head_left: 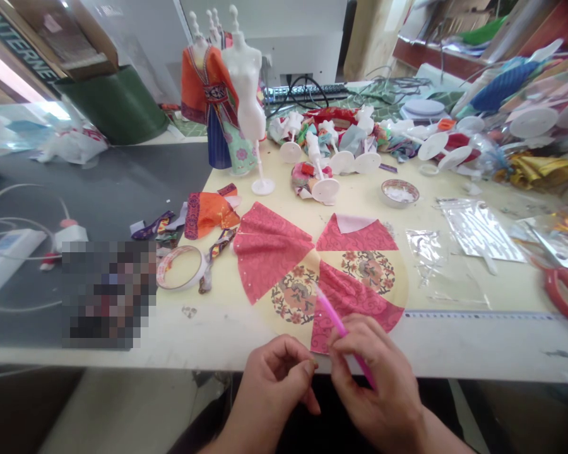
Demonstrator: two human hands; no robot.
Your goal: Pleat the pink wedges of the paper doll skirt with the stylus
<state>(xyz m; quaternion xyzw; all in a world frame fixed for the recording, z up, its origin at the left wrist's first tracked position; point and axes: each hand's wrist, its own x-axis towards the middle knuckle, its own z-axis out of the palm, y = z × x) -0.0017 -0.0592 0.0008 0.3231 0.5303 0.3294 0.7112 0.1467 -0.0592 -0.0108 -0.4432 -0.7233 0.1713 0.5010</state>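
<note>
Pink pen (330, 309) slanted in right hand (381, 375); left hand (279, 381) curled.

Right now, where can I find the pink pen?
In the head view, the pink pen is right of the lower centre, in the right hand, its tip pointing toward the middle of the red fabric pieces.

In the upper centre of my feed I see a bare white mannequin (247, 82) beside an orange-robed mannequin (213, 88). A green bin (118, 107) stands upper left (a cardboard box (73, 41) shows above it). Left of centre lies a tape roll (201, 270); far right, red-handled scissors (552, 284) near a clear plastic bag (480, 230).
</note>
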